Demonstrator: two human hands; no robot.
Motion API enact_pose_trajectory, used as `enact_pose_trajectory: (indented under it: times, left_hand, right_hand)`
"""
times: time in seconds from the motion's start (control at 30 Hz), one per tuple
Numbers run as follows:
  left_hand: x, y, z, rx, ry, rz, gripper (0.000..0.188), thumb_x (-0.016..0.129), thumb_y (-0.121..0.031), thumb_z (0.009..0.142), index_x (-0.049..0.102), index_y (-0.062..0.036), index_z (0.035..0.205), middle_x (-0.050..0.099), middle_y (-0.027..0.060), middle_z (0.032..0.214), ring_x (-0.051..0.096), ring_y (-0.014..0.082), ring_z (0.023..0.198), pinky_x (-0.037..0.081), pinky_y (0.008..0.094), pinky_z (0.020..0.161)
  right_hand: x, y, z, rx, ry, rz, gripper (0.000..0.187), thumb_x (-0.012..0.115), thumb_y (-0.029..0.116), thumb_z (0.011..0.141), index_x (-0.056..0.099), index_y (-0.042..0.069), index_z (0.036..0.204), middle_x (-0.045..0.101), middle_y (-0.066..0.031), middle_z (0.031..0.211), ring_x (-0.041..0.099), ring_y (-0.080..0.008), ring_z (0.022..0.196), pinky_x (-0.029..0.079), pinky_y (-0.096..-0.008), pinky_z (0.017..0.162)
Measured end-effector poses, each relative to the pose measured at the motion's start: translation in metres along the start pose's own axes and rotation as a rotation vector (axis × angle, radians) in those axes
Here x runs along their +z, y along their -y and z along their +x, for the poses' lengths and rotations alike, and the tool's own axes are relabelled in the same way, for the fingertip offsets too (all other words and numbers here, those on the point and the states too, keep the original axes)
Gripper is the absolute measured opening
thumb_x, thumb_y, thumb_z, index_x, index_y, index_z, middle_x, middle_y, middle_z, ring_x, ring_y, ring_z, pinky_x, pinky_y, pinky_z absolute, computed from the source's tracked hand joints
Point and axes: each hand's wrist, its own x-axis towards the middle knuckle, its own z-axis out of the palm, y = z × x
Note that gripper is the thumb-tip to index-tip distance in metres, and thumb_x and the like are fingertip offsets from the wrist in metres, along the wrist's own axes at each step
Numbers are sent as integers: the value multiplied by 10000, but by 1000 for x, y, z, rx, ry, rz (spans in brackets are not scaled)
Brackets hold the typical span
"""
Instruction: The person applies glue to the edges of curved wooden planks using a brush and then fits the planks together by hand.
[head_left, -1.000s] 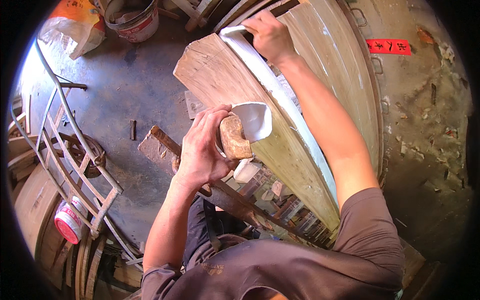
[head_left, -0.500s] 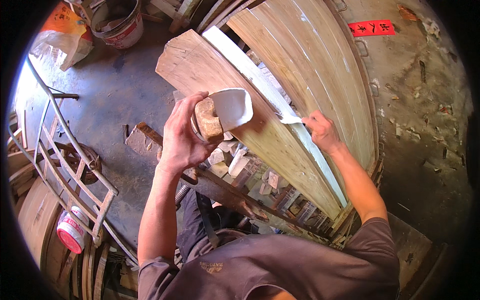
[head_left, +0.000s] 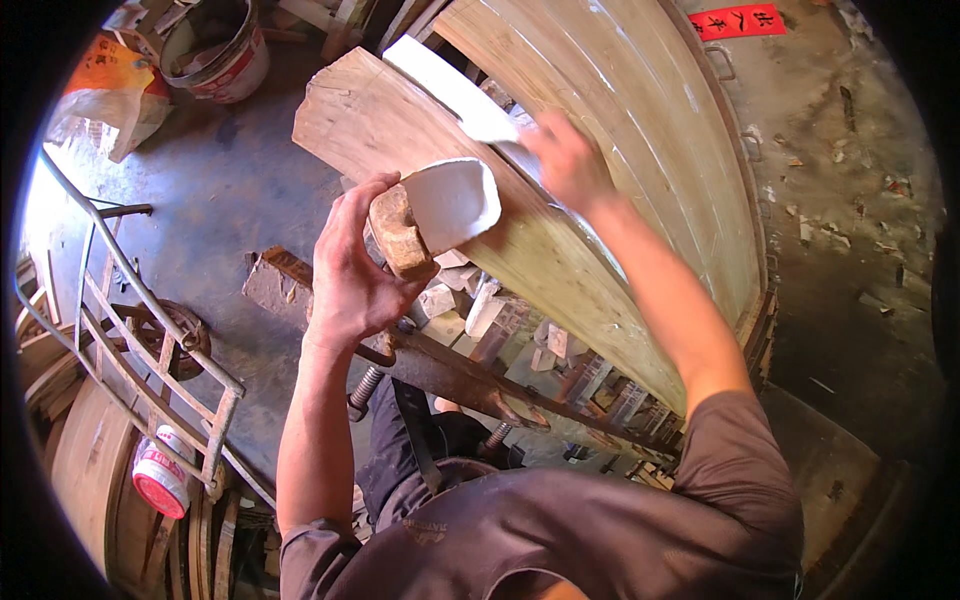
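Observation:
My left hand [head_left: 355, 265] grips an open scoop-like container by its worn wooden block [head_left: 397, 232]; its hollow [head_left: 450, 200] is coated white inside. My right hand [head_left: 572, 160], blurred by motion, is closed on a flat white-coated spreader [head_left: 490, 128], whose handle is hidden in the fist. The spreader meets the long narrow board face [head_left: 425, 75], covered in wet-looking white glue at its far end. Alongside that face lies a wide bare wooden plank [head_left: 365, 115], with the container held over its near edge.
Right of the glued face stand several curved wooden boards [head_left: 650, 150] with white seams. A rusty metal clamp bar [head_left: 450, 375] crosses in front of me above wood offcuts [head_left: 490, 310]. At left are a metal frame [head_left: 165, 310], a bucket [head_left: 215, 60] and a small white-and-red tub [head_left: 162, 475].
My right hand and the spreader have moved away from me and left along the narrow face toward its far end. The container stays in my left hand, with its place slightly shifted.

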Motion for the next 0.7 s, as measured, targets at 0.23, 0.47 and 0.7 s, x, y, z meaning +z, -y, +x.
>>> enact_pose_trajectory:
  times: [0.23,0.47,0.7]
  left_hand:
    - [-6,-1,1,104,-37,7,741,833,-57,570,518,-12,1240,576,171,1271,567,332,1186,445,416,1024]
    - [-11,4,3,150,-55,25,694,820,-65,555,526,2,1180,601,178,1231,582,348,1149,466,419,995]
    - [-15,2,6,131,-27,45,629,790,-65,578,544,-5,1153,609,170,1204,583,362,1127,478,410,971]
  right_hand:
    - [-99,-19,-153,347,190,-45,280,600,-103,787,716,57,986,587,-118,823,622,-271,725,501,-331,627]
    - [-16,-7,30,105,49,63,203,608,-30,825,718,76,959,611,-104,830,633,-288,755,507,-372,640]
    - [43,17,221,-181,-67,7,142,589,66,830,705,119,892,603,-105,859,635,-328,781,526,-424,675]
